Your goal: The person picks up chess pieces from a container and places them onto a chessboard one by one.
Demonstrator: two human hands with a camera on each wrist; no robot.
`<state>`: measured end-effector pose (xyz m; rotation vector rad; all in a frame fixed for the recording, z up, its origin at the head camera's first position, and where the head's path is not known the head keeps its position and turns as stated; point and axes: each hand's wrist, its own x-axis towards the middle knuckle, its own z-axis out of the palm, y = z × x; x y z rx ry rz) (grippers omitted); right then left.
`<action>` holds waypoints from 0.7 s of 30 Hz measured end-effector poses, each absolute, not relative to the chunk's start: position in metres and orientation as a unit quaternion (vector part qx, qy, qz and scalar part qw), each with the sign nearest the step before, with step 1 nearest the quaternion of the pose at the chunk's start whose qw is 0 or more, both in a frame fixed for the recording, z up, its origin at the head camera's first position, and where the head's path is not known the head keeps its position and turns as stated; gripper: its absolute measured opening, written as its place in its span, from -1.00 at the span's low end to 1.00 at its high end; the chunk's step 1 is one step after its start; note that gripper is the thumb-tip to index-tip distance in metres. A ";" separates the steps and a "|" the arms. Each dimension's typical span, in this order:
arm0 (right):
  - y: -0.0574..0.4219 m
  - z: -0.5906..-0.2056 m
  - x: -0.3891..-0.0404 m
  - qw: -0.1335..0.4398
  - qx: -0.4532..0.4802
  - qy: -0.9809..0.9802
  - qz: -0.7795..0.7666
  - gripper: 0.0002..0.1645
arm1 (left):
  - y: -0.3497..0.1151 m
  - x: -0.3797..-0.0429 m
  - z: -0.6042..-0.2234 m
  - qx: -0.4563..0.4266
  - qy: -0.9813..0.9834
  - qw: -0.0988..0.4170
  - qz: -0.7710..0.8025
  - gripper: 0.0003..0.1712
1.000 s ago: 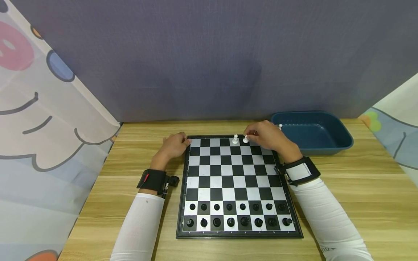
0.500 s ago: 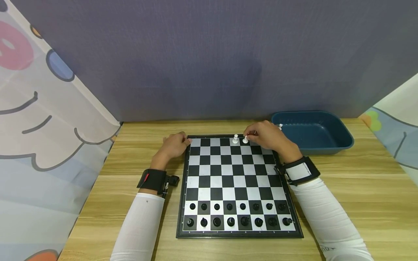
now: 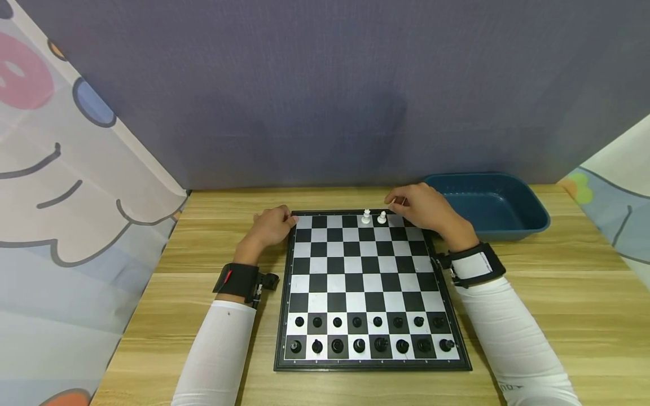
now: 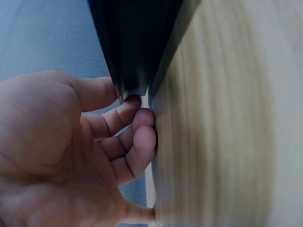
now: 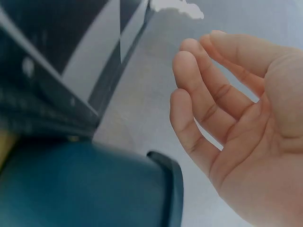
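Left hand [image 3: 271, 227] pinches the board [image 3: 353, 264]; right hand [image 3: 422, 207] has fingers loosely bent — white piece [image 3: 382, 218] stands just left of it, tub [image 3: 495, 206] at its right

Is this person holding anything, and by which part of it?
The left grip pinches the chessboard at its far left corner; the right grip holds nothing.

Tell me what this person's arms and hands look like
The left hand and right hand are bare. Both sleeves are white; the right sleeve has small dark lettering. Black wrist straps carry small black devices: the left strap shows a red mark, the right strap a white patch.
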<state>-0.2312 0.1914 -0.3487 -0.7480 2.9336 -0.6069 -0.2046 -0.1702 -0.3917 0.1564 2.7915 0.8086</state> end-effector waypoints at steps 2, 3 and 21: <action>0.196 -0.345 -0.232 0.017 -0.234 0.951 -0.202 -0.75 | -0.170 -0.205 -0.392 0.054 0.953 0.115 0.276 -0.68; 0.198 -0.344 -0.232 0.011 -0.229 0.952 -0.205 -0.75 | -0.170 -0.205 -0.392 0.054 0.953 0.115 0.276 -0.68; 0.248 -0.331 -0.236 -0.069 -0.159 0.959 -0.223 -0.77 | -0.171 -0.205 -0.391 0.052 0.952 0.116 0.277 -0.68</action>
